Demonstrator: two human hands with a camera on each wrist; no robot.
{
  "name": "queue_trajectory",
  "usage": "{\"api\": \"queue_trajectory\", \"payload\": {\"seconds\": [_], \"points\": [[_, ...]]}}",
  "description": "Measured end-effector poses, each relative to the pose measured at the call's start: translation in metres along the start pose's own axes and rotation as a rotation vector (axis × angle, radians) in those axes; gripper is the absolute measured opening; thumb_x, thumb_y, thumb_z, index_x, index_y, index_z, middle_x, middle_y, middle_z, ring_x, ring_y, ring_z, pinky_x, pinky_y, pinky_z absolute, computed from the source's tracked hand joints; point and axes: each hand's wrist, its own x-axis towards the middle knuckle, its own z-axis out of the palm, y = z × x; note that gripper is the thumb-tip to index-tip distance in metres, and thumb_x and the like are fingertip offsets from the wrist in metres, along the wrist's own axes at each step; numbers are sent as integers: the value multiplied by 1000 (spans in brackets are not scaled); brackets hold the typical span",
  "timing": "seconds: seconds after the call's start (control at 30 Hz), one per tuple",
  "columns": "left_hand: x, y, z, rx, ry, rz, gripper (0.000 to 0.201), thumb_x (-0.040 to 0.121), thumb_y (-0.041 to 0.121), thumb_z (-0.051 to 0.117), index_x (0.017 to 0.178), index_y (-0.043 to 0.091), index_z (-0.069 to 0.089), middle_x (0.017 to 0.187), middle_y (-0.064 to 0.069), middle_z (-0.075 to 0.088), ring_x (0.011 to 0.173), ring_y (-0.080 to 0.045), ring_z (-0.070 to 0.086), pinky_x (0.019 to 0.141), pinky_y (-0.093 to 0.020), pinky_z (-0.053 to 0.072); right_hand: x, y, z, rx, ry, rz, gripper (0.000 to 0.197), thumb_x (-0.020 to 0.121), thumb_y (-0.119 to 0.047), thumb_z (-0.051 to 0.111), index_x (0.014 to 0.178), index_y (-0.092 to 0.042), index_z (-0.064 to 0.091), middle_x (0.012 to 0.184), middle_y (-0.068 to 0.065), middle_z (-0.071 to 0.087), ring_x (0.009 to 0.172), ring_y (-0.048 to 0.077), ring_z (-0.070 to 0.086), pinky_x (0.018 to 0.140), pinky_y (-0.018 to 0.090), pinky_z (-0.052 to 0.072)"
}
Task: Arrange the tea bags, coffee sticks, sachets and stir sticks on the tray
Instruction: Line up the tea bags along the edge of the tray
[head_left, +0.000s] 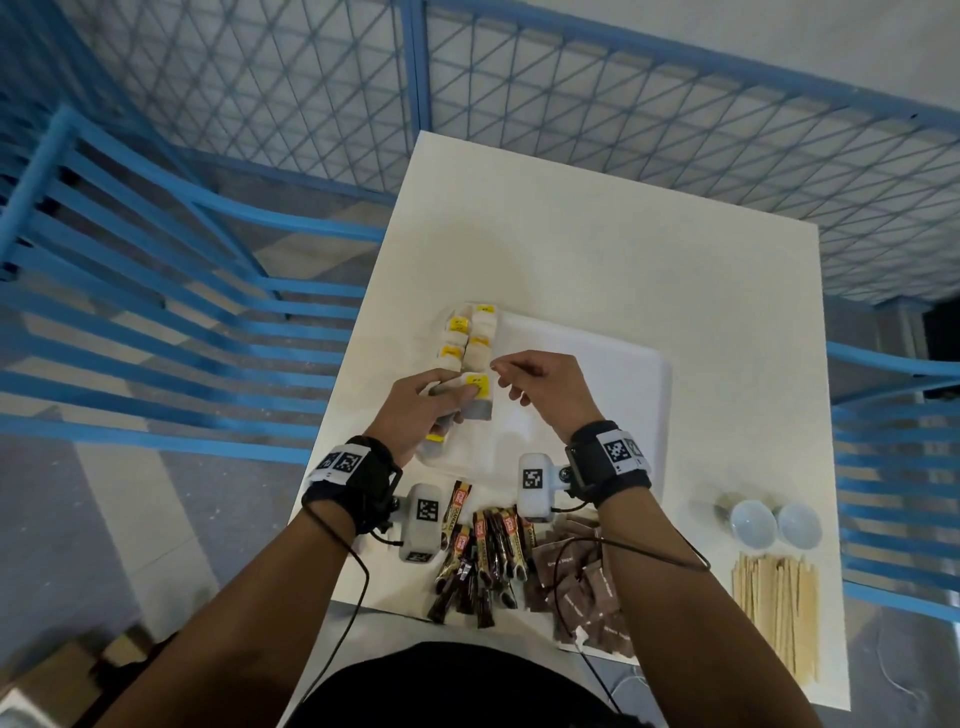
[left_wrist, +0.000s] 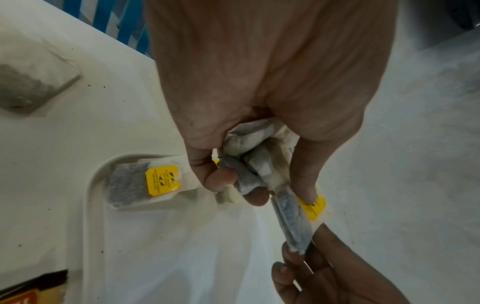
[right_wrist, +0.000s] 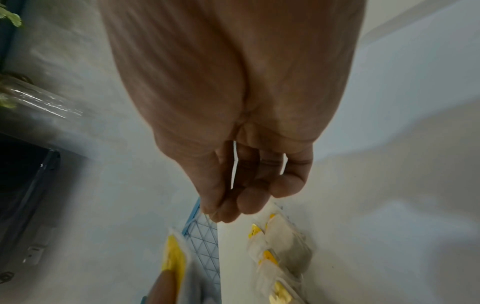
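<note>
Left hand (head_left: 415, 410) grips yellow-tagged tea bags (head_left: 470, 397); right hand (head_left: 540, 389) grip pinched, contents unclear; tag print unreadable.

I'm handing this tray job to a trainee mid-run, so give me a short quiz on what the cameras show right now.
1. True or false: the coffee sticks already lie on the tray.
2. What does the left hand grip? A: tea bags. B: stir sticks. C: sachets.
3. Fill in: the tea bags already laid down sit in rows along the tray's ___ side.

Key: 1 false, they lie on the table nearer the person. 2 A. 3 left.
</note>
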Motion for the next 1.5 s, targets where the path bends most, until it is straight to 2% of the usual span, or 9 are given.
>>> {"api": "queue_trajectory", "payload": {"seconds": [0.27,0.47,0.6,0.87,0.97,1.13,1.3,1.43,1.5], "points": [[-1,1,1,-16,0,-1,8,93,11,73,98,5,74,63,-4,57,61,-19,47,55,-30,33,-5,5,2,95,-11,2,15,95,-13,67,104,-8,79,81,6,72,66,13,58,60,24,48],[0,-4,-1,23,-39,-57,25,88,15,79,107,2,70,65,-2,56,56,-14,50,55,-28,36,-3,3,3,282,36,26,19,91,-4,70,108,-2,76,88,10,74,72,17,63,69,28,52],[-2,-1,2,11,-59,-21,15,91,12,77,101,4,70,67,-6,56,57,-15,48,54,-27,35,-7,5,13,300,17,37,17,87,0,73,104,0,77,88,13,75,73,18,64,70,29,53],[6,-3,2,-25,71,72,25,91,15,77,107,-3,68,70,-13,57,58,-20,43,54,-29,38,-19,11,25,205,-49,1,14,84,-1,73,97,-1,78,85,28,71,69,24,60,67,33,51],[9,-6,1,-28,109,69,27,90,18,78,108,0,69,72,-8,56,59,-18,44,58,-30,41,-18,12,26,163,-51,7,12,86,-3,73,97,1,78,83,31,69,68,24,61,68,34,51],[11,-7,1,-48,109,53,31,85,26,83,106,6,71,80,-6,60,61,-17,49,59,-29,46,-19,11,25,107,-83,9,9,86,1,70,92,4,77,80,28,70,64,19,61,67,31,52],[11,-4,3,-59,113,56,25,88,20,80,105,4,71,79,-14,55,62,-21,40,55,-29,38,-19,9,24,98,-145,-2,9,88,1,69,93,6,75,79,20,70,66,17,60,65,26,50],[12,-2,3,-34,139,59,20,88,17,80,102,5,71,73,-11,57,61,-22,41,54,-30,38,-13,13,16,-74,-189,23,15,90,-5,66,98,-7,78,88,9,76,70,12,64,65,25,52],[12,-2,3,-14,158,61,23,88,17,80,104,3,71,69,-7,60,58,-20,43,54,-29,40,-10,11,11,-164,-136,25,19,91,-7,63,96,-17,78,87,0,77,68,8,65,65,22,50]]}}
